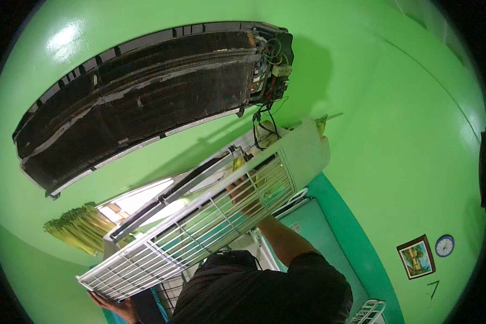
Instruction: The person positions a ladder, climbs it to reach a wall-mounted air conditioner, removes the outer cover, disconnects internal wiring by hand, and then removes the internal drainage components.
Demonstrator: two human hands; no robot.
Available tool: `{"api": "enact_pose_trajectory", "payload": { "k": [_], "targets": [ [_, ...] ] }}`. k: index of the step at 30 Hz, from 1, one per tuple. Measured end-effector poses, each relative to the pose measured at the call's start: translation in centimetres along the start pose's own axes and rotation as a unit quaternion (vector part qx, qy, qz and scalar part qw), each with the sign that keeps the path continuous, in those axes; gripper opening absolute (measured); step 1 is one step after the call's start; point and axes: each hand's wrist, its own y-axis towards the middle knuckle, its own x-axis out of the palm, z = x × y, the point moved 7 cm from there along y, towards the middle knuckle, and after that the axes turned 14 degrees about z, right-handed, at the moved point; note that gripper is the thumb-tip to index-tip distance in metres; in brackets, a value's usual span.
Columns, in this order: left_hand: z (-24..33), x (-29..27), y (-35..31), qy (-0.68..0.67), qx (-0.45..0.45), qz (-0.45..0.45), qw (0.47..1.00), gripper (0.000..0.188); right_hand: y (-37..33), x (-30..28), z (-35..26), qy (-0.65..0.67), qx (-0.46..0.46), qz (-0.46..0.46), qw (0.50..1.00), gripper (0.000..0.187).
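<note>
Nearest is your black shirt (259, 294), cut off below. You have one cover (305, 154), tilted beneath one opened unit (146, 100) on the wall (372, 140). Your left hand (122, 309), partly curled, holds the cover's lower left corner. Bars partly hide your right hand (244, 190), toward the cover's right end; I can't tell its grip. Wires at the unit's right end tangle beyond counting. One picture (416, 257) and one clock (445, 245) hang far right.
</note>
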Motion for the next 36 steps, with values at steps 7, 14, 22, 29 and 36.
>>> {"api": "enact_pose_trajectory", "payload": {
  "k": [7,14,22,29,36],
  "targets": [
    [0.4,2.2,-5.5,0.046,-0.008,-0.077,0.996,0.127,-0.3,1.6,1.5,-0.014,-0.022,0.037,0.999,0.02],
    [-0.6,3.0,-11.0,-0.097,-0.016,-0.254,0.962,0.108,-1.2,3.0,3.8,-0.043,-0.031,0.05,0.997,0.029],
    [-2.0,1.7,-9.1,-0.102,0.053,-0.272,0.956,0.068,-1.2,3.3,5.3,-0.038,-0.008,0.014,0.999,0.037],
    [2.7,9.3,0.4,-0.13,0.082,-0.207,0.966,0.018,-2.7,4.8,7.0,-0.032,0.01,-0.007,0.999,0.037],
    [16.7,17.8,9.9,-0.293,-0.008,-0.43,0.854,0.01,-1.0,4.5,5.0,-0.021,-0.011,0.019,1.0,0.023]
  ]
}}
